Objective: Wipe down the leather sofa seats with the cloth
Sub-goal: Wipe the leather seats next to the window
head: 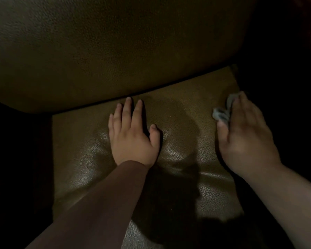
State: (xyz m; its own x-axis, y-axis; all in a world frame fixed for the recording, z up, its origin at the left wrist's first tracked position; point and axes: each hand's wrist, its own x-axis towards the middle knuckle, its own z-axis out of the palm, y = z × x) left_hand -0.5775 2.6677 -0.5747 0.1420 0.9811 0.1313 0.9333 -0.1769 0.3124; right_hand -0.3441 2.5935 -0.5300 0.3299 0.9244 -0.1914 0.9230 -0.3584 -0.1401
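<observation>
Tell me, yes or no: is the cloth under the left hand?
No, the cloth is under the right hand; the left hand lies flat on bare leather.
</observation>
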